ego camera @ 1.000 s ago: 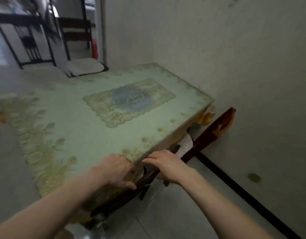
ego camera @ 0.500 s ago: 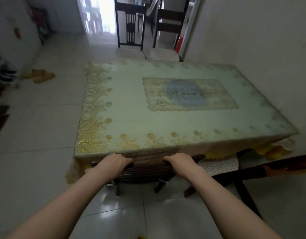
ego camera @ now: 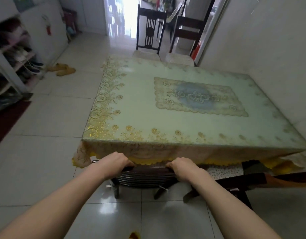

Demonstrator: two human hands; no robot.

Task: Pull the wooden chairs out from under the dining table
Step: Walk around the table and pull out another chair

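The dining table (ego camera: 131, 107) wears a pale green cloth with gold lace trim. A dark wooden chair (ego camera: 145, 176) is tucked under its near edge, only the curved backrest and two legs showing. My left hand (ego camera: 114, 163) grips the backrest's left end and my right hand (ego camera: 181, 168) grips its right end. A second wooden chair (ego camera: 252, 181) with a patterned seat cushion stands to the right, partly out from the table. Two more dark chairs (ego camera: 150, 30) stand at the far end, their cushioned seats against the table.
A white wall (ego camera: 269, 57) runs close along the table's right side. A shoe rack (ego camera: 16, 54) and yellow slippers (ego camera: 62, 69) are on the left. A dark red mat (ego camera: 5, 121) lies at the left edge. Pale floor tiles (ego camera: 45, 152) spread to the left and toward me.
The view swung from the table's right corner to face its near edge. Both hands moved onto the ends of the chair's backrest and closed on it; the backrest now shows slightly further out.
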